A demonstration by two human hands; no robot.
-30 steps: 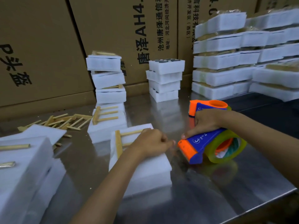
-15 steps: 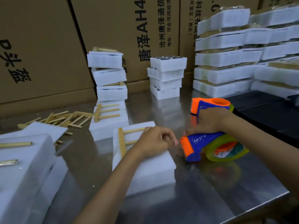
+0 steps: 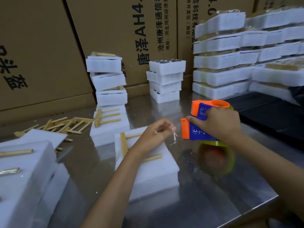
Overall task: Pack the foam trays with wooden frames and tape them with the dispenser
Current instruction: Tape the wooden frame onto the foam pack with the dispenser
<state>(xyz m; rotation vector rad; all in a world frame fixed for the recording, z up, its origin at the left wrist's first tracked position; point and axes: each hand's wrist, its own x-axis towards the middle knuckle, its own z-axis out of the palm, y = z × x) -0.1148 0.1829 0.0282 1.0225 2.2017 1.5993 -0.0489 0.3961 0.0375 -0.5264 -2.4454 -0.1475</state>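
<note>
- My right hand (image 3: 218,124) is wrapped around the dispenser (image 3: 199,130), fingers curled over its blue body, holding it above the steel table (image 3: 205,195); its orange front edge points toward my left hand.
- The yellowish tape roll (image 3: 212,143) peeks out beneath my right hand, with its blurred reflection on the table under it.
- My left hand (image 3: 156,134) has its fingers curled together, thumb and fingertips pinching the clear tape end (image 3: 174,139), which hangs just beside the dispenser's orange edge.
- My left wrist lies over the near foam tray (image 3: 151,175), which sits on the table in front of me with a wooden frame (image 3: 125,145) in its top, partly hidden by my arm.
- A second tray (image 3: 108,129) with a frame (image 3: 105,116) lies just behind it to the left.
- Loose sticks (image 3: 65,125) are scattered on the table farther left.
- More foam (image 3: 21,178) lies at my near left, with wood pieces set in it.
- Behind stand a leaning stack of trays (image 3: 107,79), a shorter stack (image 3: 166,79), and rows of wrapped packs (image 3: 238,55) at right.
- Cardboard boxes (image 3: 115,30) with printed characters form the back wall.
</note>
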